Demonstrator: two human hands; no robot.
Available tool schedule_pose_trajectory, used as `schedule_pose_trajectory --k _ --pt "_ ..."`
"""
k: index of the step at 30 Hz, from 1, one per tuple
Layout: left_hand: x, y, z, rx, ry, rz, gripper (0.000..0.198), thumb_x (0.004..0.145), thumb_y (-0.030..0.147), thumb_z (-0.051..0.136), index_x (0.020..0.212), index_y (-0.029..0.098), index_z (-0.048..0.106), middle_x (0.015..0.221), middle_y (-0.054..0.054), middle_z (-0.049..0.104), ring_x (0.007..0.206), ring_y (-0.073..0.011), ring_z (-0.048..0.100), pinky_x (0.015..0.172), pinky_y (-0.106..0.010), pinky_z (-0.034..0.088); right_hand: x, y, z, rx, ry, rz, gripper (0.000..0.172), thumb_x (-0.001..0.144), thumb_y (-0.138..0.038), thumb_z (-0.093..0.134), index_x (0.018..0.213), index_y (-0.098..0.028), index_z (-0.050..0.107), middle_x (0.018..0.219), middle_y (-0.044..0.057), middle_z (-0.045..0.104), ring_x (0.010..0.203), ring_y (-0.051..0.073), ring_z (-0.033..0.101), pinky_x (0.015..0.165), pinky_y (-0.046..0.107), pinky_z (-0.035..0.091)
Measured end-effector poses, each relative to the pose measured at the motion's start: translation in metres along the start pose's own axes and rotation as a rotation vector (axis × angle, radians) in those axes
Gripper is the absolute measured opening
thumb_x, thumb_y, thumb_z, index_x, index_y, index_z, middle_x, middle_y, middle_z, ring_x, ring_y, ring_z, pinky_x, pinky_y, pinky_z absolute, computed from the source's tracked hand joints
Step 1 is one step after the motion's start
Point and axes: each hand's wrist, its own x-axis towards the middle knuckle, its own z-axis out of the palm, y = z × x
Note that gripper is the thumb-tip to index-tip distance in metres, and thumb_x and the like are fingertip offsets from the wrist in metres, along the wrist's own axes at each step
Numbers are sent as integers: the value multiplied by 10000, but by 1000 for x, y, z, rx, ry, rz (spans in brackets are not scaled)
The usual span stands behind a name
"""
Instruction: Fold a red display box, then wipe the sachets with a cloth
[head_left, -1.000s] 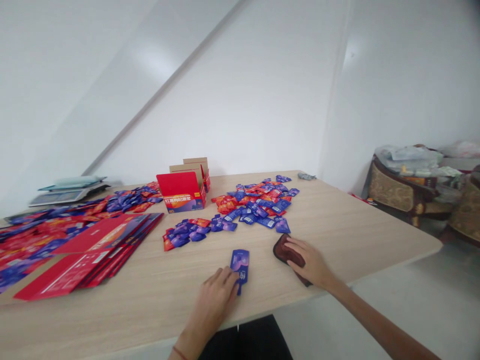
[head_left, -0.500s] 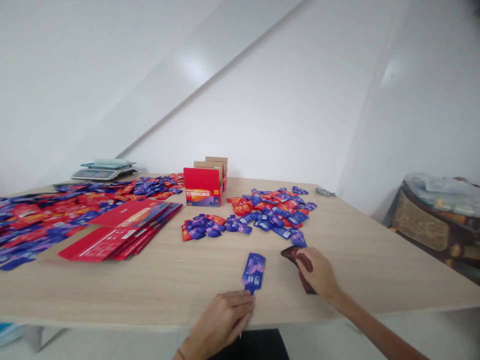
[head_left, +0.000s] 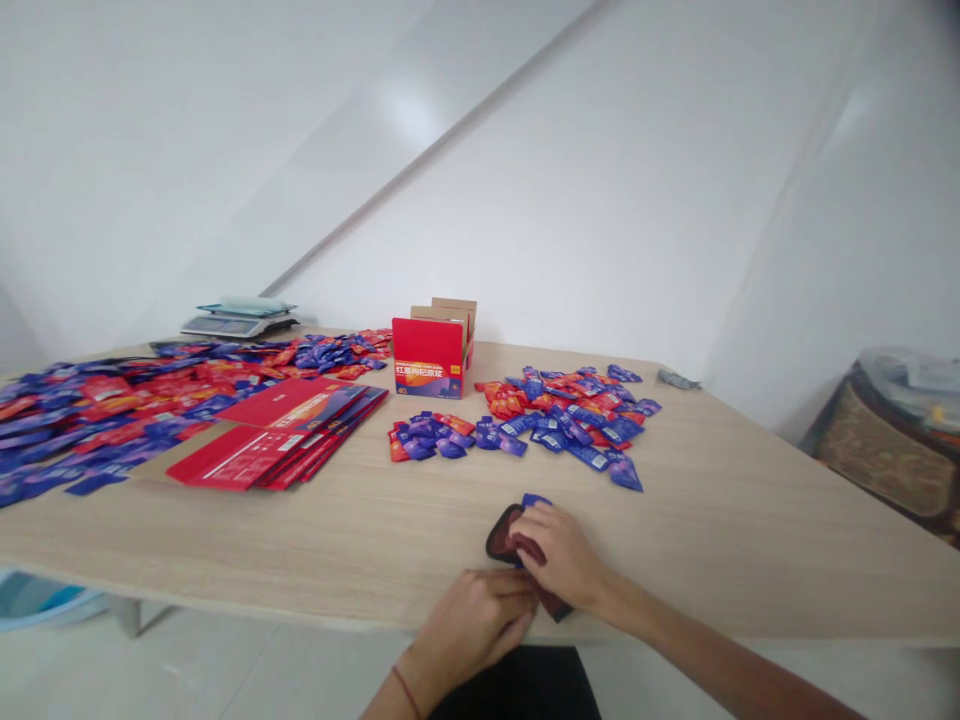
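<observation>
Where the cloth (head_left: 500, 542) lay to the right of the pouch (head_left: 537, 499) a moment ago, I now see it over the pouch, near the front edge, leaving mainly a blue end exposed. The right hand (head_left: 561, 560) grips the cloth; whether the left hand (head_left: 480, 615), just beside it, pinches anything I cannot tell. Around them, the tabletop (head_left: 720, 520) carries loose pouches (head_left: 577, 425), flat cartons (head_left: 289, 418), boxes (head_left: 428, 345) and a scale (head_left: 232, 326); beyond are a white wall (head_left: 600, 200) and a chair (head_left: 874, 450).
</observation>
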Motion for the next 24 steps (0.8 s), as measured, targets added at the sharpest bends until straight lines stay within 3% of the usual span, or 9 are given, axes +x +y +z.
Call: schedule_pose_trajectory --k 4,9,15,18,21,24 --pt "-1 -1 -1 -1 21 18 253 1035 138 490 1063 223 727 1100 -34 773 1065 -175 731 988 -266 551 7 15 3 -72 -54 -12 195 835 -77 620 893 -250 688 941 14 710 964 222 594 864 347 413" --pt "-3 -3 3 -7 63 48 267 1049 146 481 1164 215 711 1220 -39 755 1222 -158 680 1150 -264 456 28 47 -9 -116 -40 125 205 815 -82 612 908 -239 705 933 20 722 956 218 618 840 316 410" --pt "-5 -7 9 -21 89 55 276 1054 165 499 1219 215 715 1206 -33 765 1238 -154 674 1148 -257 463 45 79 -24 -111 11 270 142 811 -141 631 881 -228 718 855 21 731 845 212 645 750 294 421" --pt "-5 -8 11 -31 95 53 287 1063 186 487 1233 221 717 1222 -38 762 1236 -175 678 1134 -286 484 46 72 -38 -60 108 280 145 858 -189 623 955 -229 722 935 41 749 902 225 661 798 316 454" --pt "-4 -8 11 -31 97 74 289 1071 200 466 1215 211 716 1195 -53 768 1206 -188 694 1118 -309 502 41 49 -50 38 229 205 156 860 -184 632 983 -233 715 1004 46 748 962 232 659 866 341 468" --pt "-3 -8 10 -19 103 104 285 1072 204 453 1171 203 720 1126 -65 778 1158 -194 713 1079 -306 528 32 19 -52 40 205 98 163 852 -142 648 963 -242 712 993 31 731 968 224 636 872 340 457"
